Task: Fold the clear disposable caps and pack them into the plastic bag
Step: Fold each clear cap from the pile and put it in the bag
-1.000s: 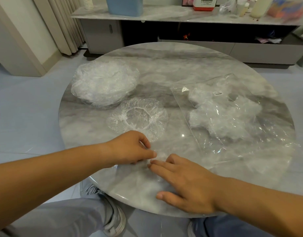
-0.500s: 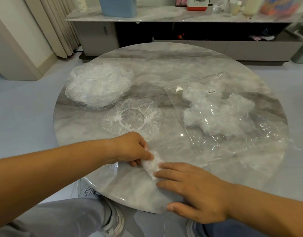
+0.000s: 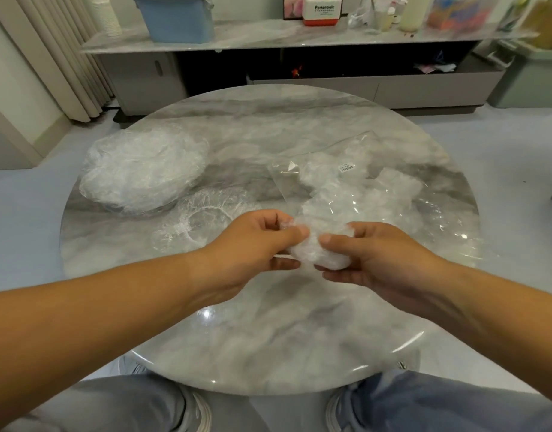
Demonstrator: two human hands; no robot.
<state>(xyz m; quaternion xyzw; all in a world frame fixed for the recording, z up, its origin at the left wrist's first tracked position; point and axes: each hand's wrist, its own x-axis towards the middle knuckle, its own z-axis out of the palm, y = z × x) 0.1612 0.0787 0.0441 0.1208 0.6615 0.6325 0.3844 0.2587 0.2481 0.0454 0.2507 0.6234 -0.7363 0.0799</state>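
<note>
A folded, bunched clear cap [image 3: 315,255] is held above the round marble table [image 3: 268,338] between both hands. My left hand [image 3: 256,244] pinches its left side with thumb and fingers. My right hand [image 3: 371,257] grips its right side, thumb on top and fingers underneath. A single open cap [image 3: 203,219] lies flat on the table just behind my left hand. A heap of unfolded clear caps [image 3: 143,169] sits at the far left. The clear plastic bag [image 3: 355,185], with several folded caps inside, lies at the right.
Beyond the table stands a low marble-topped cabinet [image 3: 268,39] carrying a blue bin [image 3: 178,20], a white-and-red box [image 3: 321,10] and bottles. Curtains [image 3: 59,57] hang at the far left. My knees show below the table's near edge.
The cap was pressed flat on the table near its front edge. Both hands have gathered it into a wad and lifted it up off the surface, farther from me.
</note>
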